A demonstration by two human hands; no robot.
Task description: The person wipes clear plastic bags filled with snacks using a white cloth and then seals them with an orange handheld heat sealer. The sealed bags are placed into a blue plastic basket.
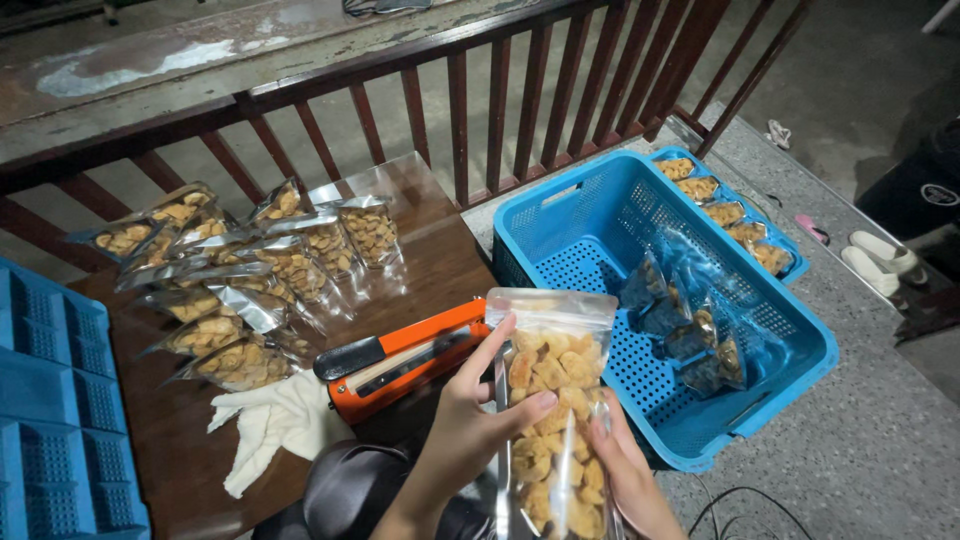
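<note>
Both my hands hold one clear pouch (553, 400) filled with yellow-brown fried snack pieces, upright in front of me. My left hand (470, 425) grips its left side, thumb across the front, forefinger pointing up along the edge. My right hand (622, 470) supports it from behind on the right. The pouch top is above the snack level. An orange heat sealer (405, 360) with a black handle lies just left of the pouch on the brown wooden table (440, 265).
Several filled pouches (240, 280) lie piled on the table at left. A white cloth (270, 425) lies beside the sealer. A blue plastic basket (600, 225) at right holds a few pouches; another blue basket (725, 205) behind it. A blue crate (55, 400) and a wooden railing (480, 90) border the area.
</note>
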